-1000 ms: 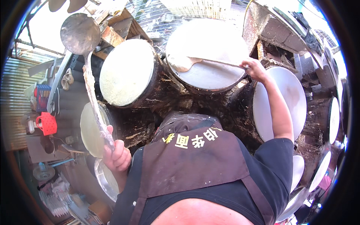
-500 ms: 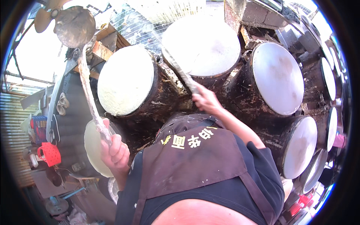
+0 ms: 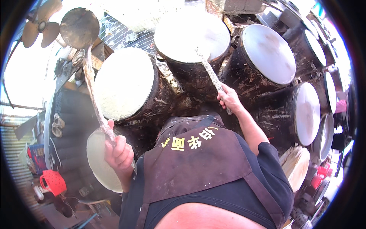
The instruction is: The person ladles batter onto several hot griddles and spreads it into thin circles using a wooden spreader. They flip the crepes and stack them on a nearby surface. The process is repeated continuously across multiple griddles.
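Head view: scraping or spreading seemed underway on the middle griddle (image 3: 192, 34).
Left hand (image 3: 119, 152): fingers clamped round ladle (image 3: 79, 28).
Right hand (image 3: 230, 99): fingers clamped round crusted stick (image 3: 211, 72).
Next sweep: probably needed level pressure.

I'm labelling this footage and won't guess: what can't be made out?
All in the head view:
- Far end of the pale, crusted stick in the right hand: lost in glare over the white, round pan.
- Lower end of the round-headed metal ladle: hidden by the left hand.
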### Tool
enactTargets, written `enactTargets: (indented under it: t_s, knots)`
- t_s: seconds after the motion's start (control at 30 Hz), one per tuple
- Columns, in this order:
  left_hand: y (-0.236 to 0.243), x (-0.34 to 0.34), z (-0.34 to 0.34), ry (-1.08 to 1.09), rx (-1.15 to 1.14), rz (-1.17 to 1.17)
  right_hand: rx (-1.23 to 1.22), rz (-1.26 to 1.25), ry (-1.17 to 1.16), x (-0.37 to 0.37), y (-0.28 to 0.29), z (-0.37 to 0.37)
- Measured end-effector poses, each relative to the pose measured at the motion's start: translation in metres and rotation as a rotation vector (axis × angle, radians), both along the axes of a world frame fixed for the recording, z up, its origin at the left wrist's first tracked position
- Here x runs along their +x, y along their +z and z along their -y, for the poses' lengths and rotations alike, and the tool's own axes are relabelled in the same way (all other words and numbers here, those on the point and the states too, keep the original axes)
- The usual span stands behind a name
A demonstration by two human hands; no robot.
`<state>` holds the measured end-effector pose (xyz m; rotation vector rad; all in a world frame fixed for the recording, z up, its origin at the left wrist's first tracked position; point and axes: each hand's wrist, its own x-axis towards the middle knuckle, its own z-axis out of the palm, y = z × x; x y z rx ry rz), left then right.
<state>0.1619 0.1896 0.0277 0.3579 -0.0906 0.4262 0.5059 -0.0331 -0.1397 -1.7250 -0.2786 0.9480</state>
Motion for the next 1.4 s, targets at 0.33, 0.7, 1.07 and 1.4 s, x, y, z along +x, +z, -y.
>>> enactTargets:
  t_s: [0.33, 0.7, 1.07, 1.4]
  knots:
    - [0.007, 0.030, 0.005, -0.103, -0.029, -0.062, -0.010, 0.399, -0.046, 0.012, -0.011, -0.010]
    - [0.017, 0.063, 0.036, -0.034, -0.036, -0.123, -0.119, 0.322, 0.113, 0.100, 0.009, 0.041]
    - [0.037, 0.100, 0.060, -0.014, 0.055, -0.173, -0.017, 0.726, 0.257, 0.136, -0.022, 0.042]
    - [0.049, 0.120, 0.063, -0.081, 0.096, -0.208, -0.113, 0.949, 0.297, 0.188, -0.009, -0.007]
